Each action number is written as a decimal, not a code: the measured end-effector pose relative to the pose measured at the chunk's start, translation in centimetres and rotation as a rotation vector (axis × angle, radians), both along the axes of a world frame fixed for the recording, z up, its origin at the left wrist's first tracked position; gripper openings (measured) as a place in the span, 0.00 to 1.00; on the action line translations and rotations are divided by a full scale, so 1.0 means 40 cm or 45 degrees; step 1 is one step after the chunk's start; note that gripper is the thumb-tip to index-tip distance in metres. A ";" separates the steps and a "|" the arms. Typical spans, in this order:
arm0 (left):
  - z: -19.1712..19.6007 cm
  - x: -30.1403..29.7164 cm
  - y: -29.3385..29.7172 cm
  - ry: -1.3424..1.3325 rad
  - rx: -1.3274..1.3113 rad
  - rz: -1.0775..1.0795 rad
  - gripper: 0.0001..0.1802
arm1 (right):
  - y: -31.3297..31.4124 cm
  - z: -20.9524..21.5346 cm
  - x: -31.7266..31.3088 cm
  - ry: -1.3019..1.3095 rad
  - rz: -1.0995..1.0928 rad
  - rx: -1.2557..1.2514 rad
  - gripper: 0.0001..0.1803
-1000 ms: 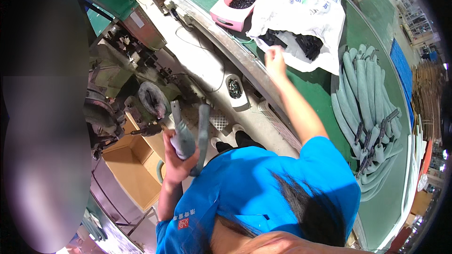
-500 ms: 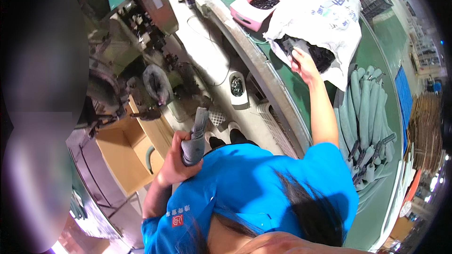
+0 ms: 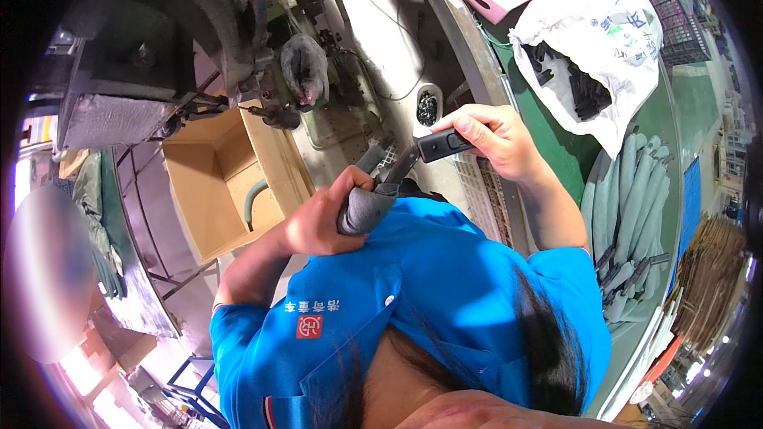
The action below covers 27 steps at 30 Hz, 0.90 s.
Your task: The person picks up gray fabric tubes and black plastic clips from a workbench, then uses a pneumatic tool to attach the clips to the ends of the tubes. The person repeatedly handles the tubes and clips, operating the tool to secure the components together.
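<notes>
My left hand [image 3: 326,221] grips a grey fabric-covered tube [image 3: 367,210] in front of the blue shirt. Out of its upper end stick dark flat ends, one pointing toward my right hand. Between the thumb and fingers of my right hand [image 3: 501,143] is a black plastic end piece [image 3: 447,144] with a slot in its side. Its left end meets the tip of one dark flat end, or nearly so; I cannot tell whether they are joined. Beyond my right hand, a white sack [image 3: 596,20] lies with its mouth open, showing similar black pieces [image 3: 586,95].
On the green table [image 3: 528,115], a pink tub [image 3: 482,1] of small black parts stands beyond the sack. Grey-green tubes [image 3: 624,206] are heaped at the right. A carton [image 3: 278,179] with one tube inside stands left, below a dark machine [image 3: 230,16]. A white tub [image 3: 424,131] sits lower down.
My right hand has come out of the sack's mouth with the black end piece and moved left to the tube. My left hand has shifted slightly right and up, tilting the tube toward it.
</notes>
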<state>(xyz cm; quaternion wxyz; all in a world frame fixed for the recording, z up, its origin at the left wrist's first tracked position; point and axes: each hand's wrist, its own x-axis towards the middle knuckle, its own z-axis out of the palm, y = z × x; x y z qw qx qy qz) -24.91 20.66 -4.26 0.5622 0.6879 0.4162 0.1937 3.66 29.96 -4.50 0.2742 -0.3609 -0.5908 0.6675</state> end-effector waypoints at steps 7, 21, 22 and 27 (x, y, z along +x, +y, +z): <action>0.000 -0.012 -0.047 -0.076 -0.038 -0.112 0.30 | 0.046 0.021 -0.058 -0.027 0.528 0.051 0.17; -0.017 -0.121 -0.112 0.039 -0.238 0.185 0.32 | 0.027 -0.059 -0.279 -0.228 0.489 0.343 0.21; -0.053 -0.150 -0.112 0.055 -0.197 0.202 0.33 | 0.044 -0.054 -0.309 -0.422 0.518 0.464 0.23; -0.197 -0.307 -0.072 0.016 0.016 0.319 0.37 | 0.108 -0.219 -0.494 -0.525 0.304 0.732 0.32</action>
